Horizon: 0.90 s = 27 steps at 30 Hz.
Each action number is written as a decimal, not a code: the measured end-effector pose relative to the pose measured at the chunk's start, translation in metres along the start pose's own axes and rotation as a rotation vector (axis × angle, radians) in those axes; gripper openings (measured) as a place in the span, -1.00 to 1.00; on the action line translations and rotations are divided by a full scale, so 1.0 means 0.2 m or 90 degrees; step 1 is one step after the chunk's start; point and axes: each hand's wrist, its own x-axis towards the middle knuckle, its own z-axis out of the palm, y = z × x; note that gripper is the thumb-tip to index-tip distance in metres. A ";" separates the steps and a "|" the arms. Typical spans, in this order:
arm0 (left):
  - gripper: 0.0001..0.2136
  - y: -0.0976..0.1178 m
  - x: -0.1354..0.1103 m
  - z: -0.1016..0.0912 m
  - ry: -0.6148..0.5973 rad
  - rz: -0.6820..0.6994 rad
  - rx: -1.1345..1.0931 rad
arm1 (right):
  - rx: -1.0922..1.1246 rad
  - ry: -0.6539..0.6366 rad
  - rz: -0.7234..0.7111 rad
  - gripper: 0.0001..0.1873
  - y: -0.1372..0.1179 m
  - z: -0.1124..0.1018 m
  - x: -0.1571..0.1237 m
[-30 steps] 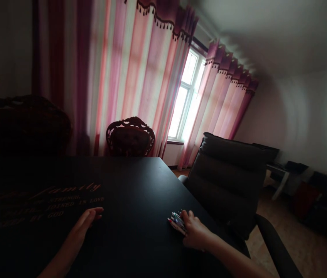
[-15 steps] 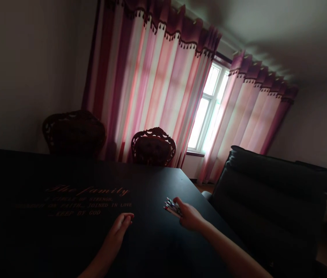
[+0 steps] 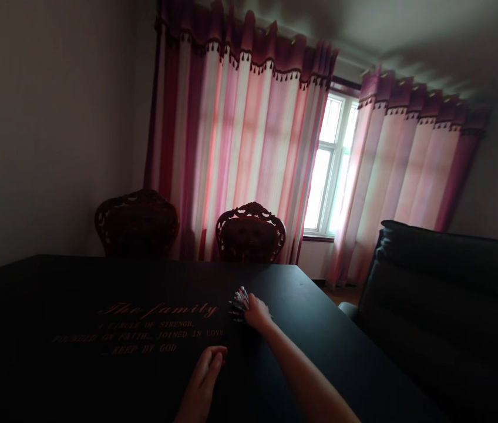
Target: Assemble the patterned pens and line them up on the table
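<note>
My right hand (image 3: pixel 258 312) is closed around a bundle of pens (image 3: pixel 241 301), holding it just above or against the black tabletop (image 3: pixel 275 364). The pens' thin tips, some light and some dark, fan out toward the left from my fist; their exact number and kinds are hard to make out. Lower and to the left, my left hand (image 3: pixel 205 379) hovers by the table's printed lettering (image 3: pixel 156 326). Its fingers are loosely bent, with a gap beside the thumb and nothing visible in the grasp.
Two carved wooden chairs (image 3: pixel 251 232) stand behind the table's far edge. A large black padded chair (image 3: pixel 443 311) is at the right. Striped pink and purple curtains (image 3: pixel 249 141) hang beside a bright window (image 3: pixel 330 164).
My right hand has moved left with the pens, and their tips now spread more. My left hand sits lower and further right in view. The camera has also tilted.
</note>
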 end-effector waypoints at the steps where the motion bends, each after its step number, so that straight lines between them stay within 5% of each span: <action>1: -0.54 0.00 0.00 0.00 0.000 0.000 0.004 | -0.013 -0.001 0.018 -0.64 -0.01 0.01 0.00; 8: -0.55 0.02 -0.01 0.01 -0.008 0.000 0.027 | -0.075 -0.069 0.029 -0.11 -0.01 0.03 -0.06; 17: -0.62 0.02 -0.05 0.03 0.029 0.135 0.325 | -0.065 -0.096 -0.015 -0.38 0.15 -0.15 -0.22; 27: -0.57 0.03 -0.09 0.10 -0.058 0.186 0.729 | 0.002 -0.155 -0.145 -0.27 0.22 -0.16 -0.45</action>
